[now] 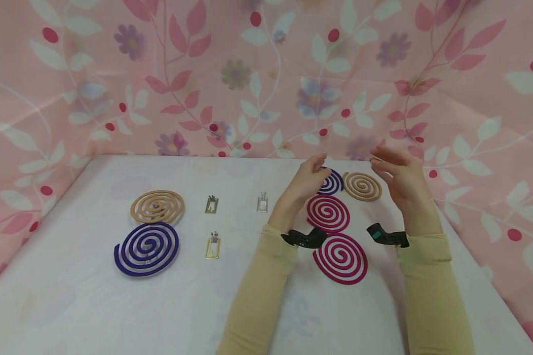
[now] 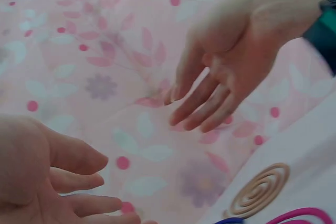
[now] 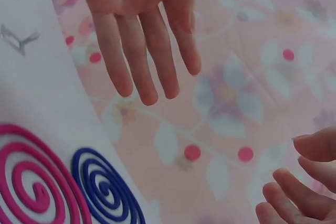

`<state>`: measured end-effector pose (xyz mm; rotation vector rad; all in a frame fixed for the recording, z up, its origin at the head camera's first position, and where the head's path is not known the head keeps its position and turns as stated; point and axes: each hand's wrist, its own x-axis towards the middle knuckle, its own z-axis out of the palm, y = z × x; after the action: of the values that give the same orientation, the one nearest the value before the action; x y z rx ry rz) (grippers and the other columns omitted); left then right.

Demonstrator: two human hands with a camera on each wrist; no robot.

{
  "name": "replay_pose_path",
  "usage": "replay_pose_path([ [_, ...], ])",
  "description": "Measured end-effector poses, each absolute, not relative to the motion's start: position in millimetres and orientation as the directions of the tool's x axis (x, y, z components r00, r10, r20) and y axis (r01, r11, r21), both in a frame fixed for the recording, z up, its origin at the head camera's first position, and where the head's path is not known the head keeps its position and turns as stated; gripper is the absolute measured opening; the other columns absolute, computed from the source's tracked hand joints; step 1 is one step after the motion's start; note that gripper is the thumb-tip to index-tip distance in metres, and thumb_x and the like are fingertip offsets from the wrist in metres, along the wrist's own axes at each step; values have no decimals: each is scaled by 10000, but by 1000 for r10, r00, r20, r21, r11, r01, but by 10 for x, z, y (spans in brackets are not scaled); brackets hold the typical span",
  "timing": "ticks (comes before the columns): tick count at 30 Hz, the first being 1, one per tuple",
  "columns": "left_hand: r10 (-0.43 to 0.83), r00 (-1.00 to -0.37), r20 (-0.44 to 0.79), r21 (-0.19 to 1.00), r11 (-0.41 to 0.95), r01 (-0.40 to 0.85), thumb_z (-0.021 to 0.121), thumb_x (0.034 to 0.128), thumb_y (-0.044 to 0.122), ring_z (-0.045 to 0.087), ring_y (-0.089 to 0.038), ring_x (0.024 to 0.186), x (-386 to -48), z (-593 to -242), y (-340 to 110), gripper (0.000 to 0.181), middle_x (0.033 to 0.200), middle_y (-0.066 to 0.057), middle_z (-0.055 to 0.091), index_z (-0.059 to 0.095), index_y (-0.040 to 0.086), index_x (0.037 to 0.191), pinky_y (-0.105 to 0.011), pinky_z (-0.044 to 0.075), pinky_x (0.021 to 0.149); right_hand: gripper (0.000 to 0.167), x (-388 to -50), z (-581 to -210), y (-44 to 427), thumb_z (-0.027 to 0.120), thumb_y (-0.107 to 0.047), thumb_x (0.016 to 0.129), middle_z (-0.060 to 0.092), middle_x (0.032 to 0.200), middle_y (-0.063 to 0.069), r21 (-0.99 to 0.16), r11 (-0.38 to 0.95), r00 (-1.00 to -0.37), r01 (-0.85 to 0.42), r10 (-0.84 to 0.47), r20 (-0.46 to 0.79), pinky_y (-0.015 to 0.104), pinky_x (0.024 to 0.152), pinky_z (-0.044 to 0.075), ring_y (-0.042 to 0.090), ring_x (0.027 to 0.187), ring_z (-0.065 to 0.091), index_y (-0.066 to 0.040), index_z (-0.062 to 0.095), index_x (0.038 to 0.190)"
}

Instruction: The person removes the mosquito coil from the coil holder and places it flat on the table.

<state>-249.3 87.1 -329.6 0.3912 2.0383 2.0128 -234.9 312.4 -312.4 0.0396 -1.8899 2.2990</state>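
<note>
Both hands hang in the air over the right part of the white table, palms facing, apart and holding nothing. In the head view the left hand (image 1: pixel 303 185) partly covers a dark blue spiral (image 1: pixel 336 183). To its right, the right hand (image 1: pixel 399 182) has its fingers extended beside a tan spiral (image 1: pixel 363 187). Two magenta spirals, one (image 1: pixel 328 213) behind the other (image 1: pixel 340 258), lie between the forearms. The left wrist view shows the left hand (image 2: pixel 63 177) at lower left and the right hand (image 2: pixel 231 56) above. Relaxed fingers of both hands appear in the right wrist view.
At the left of the white table (image 1: pixel 71 296) a tan spiral (image 1: pixel 157 207) lies behind a dark blue spiral (image 1: pixel 146 249). Several small metal frames stand mid-table: one (image 1: pixel 211 204), another (image 1: pixel 212 246), and a silver one (image 1: pixel 262 202). Floral cloth (image 1: pixel 248 74) hangs behind.
</note>
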Motion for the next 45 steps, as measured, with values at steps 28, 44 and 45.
replay_pose_path([
  [28, 331, -924, 193, 962, 121, 244, 540, 1037, 249, 336, -194, 1478, -2178, -2814, 57, 563, 1606, 0, 354, 343, 154, 1555, -401, 336, 1194, 408, -2030, -2918, 2385, 617, -36, 969, 681, 1217, 20, -975, -134, -983, -179, -19, 183, 163, 994, 476, 199, 1170, 604, 15, 563, 1370],
  [44, 398, -913, 89, 953, 232, 193, 548, 1036, 222, 458, -265, 1404, -2128, -3012, -966, 545, 1556, -86, 434, 362, 119, 1538, -461, 342, 1185, 432, -1805, -2923, 1681, 616, -4, 960, 639, 1299, 4, -982, -18, -972, -190, -135, 190, 220, 1017, 497, 253, 1286, 547, -26, 548, 1386],
  [45, 397, -914, 83, 955, 229, 187, 544, 1038, 218, 458, -269, 1404, -2111, -3040, -1039, 539, 1555, -89, 435, 363, 119, 1536, -467, 338, 1186, 437, -1797, -2938, 1610, 623, -2, 956, 633, 1315, 22, -983, -11, -972, -183, -145, 183, 232, 1018, 501, 251, 1286, 549, -27, 548, 1385],
])
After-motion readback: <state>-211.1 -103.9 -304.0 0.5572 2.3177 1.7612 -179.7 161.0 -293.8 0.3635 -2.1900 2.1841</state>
